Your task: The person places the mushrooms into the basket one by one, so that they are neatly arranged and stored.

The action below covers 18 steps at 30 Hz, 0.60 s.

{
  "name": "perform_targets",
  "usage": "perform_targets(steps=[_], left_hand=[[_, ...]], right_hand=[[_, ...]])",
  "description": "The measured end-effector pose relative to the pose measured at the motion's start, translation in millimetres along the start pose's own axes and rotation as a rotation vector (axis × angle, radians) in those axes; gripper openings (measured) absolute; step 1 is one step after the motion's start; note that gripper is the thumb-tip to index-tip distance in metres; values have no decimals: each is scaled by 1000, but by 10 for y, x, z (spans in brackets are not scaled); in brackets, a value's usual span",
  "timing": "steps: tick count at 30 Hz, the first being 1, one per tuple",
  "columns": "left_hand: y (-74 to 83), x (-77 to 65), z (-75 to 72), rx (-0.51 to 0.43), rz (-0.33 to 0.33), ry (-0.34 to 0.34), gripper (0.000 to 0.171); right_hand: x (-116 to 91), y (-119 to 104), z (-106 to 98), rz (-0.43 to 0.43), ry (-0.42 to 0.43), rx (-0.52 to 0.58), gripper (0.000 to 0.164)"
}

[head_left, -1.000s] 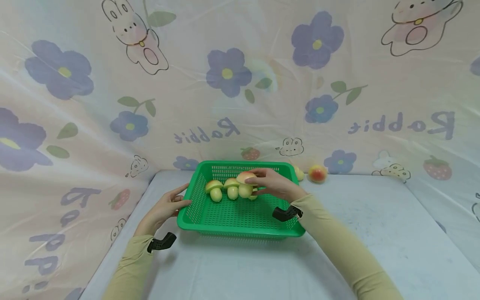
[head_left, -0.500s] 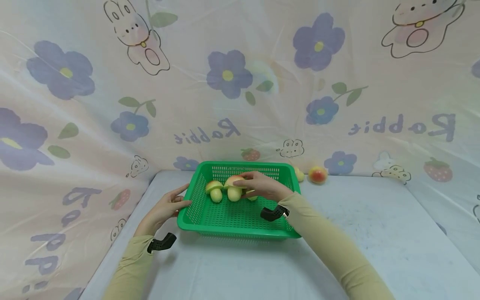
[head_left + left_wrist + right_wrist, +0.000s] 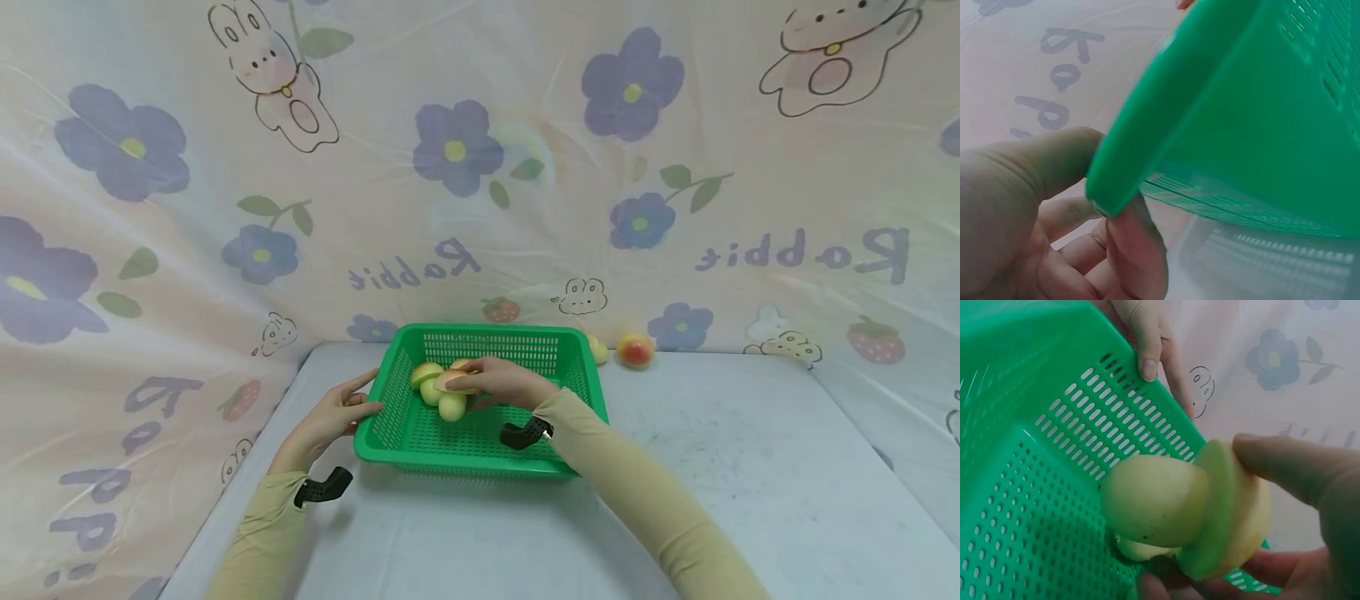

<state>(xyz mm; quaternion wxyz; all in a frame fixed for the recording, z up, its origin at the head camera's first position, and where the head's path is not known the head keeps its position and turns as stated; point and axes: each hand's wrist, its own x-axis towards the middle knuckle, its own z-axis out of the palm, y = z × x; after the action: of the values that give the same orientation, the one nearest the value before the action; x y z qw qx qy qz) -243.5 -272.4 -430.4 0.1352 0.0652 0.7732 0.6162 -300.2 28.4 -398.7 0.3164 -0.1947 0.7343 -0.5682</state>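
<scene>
A green plastic basket (image 3: 480, 464) with slotted walls stands on the table. My left hand (image 3: 326, 421) grips its left rim; in the left wrist view the thumb lies over the rim and a finger (image 3: 1137, 250) beneath it. Inside, my right hand (image 3: 510, 382) pinches a toy mushroom (image 3: 452, 406) by its reddish-yellow cap, the pale stem pointing toward the near side. The right wrist view shows that mushroom (image 3: 1154, 500) large, with the thumb on the cap's edge. Another mushroom (image 3: 426, 372) lies to its left, and a cap (image 3: 461, 363) shows behind, partly hidden.
Behind the basket's right corner sits a pale yellow item (image 3: 597, 350), partly hidden by the rim. A red-and-yellow round fruit (image 3: 636, 351) rests to its right, near the back edge. A printed cloth (image 3: 525, 233) hangs behind and beside the white table (image 3: 750, 467).
My right hand has carried the mushroom leftward and then a little nearer, over toward the left mushrooms. The left hand has stayed on the basket rim.
</scene>
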Motion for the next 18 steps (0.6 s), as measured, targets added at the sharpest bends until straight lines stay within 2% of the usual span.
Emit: perform_targets(steps=[8, 18], left_hand=[[-15, 5, -4, 2, -12, 18, 75], [-8, 5, -7, 8, -1, 10, 76]], right_hand=[[58, -4, 100, 28, 39, -98, 45], [117, 57, 131, 66, 52, -95, 43]])
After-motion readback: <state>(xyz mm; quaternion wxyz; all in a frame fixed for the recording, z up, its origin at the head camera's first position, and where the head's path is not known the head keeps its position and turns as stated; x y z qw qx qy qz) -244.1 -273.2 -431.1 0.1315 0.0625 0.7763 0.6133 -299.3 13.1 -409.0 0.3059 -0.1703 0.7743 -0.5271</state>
